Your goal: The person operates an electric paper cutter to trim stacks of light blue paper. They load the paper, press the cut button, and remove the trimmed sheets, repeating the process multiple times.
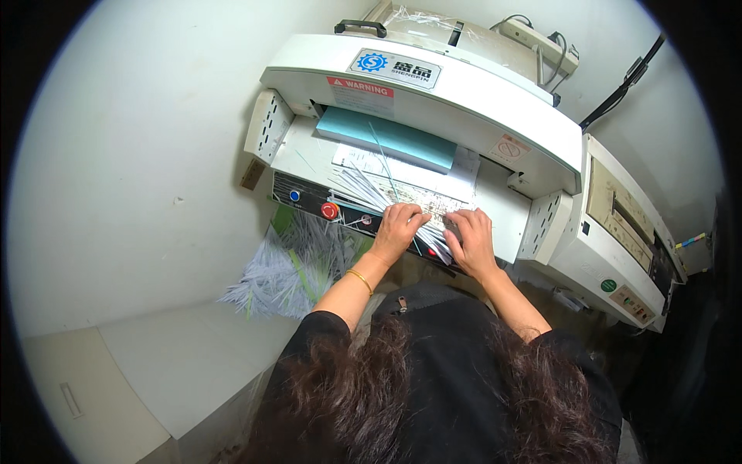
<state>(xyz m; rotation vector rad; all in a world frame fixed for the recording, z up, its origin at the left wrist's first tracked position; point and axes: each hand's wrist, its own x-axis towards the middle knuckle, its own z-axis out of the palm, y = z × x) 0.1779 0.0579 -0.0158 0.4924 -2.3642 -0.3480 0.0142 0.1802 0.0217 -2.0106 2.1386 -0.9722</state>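
At the smooth white metal tabletop's (502,215) front edge, the left hand (399,230) and right hand (471,237) curl over loose, thin white paper strips (363,188); whether they grip, I cannot tell. The surface runs right to a perforated white guard (546,224); farther back sits a long turquoise block (417,148).
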